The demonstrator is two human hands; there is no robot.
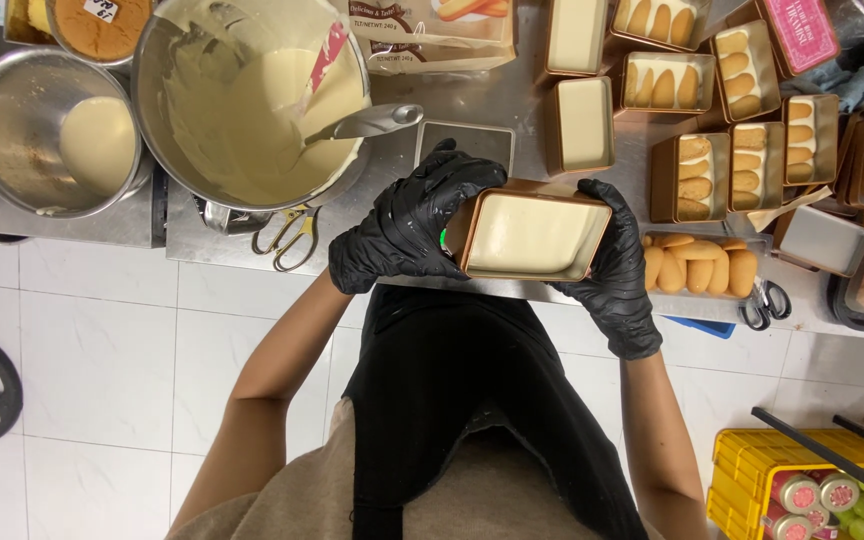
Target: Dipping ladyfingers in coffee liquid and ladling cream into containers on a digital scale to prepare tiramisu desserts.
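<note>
Both gloved hands, left (pixel 407 225), right (pixel 617 270), gripping cream-filled tray (pixel 532 235) over counter edge (pixel 252 262), crowded counter beyond

Blk gloves (pixel 414 225), blk apron, tan top.

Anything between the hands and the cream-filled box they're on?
Nothing visible. The left hand wraps the left end of the cream-filled box, and the right hand cups its right end; both gloves touch it directly. The box is held at the counter edge, over bare steel.
</note>
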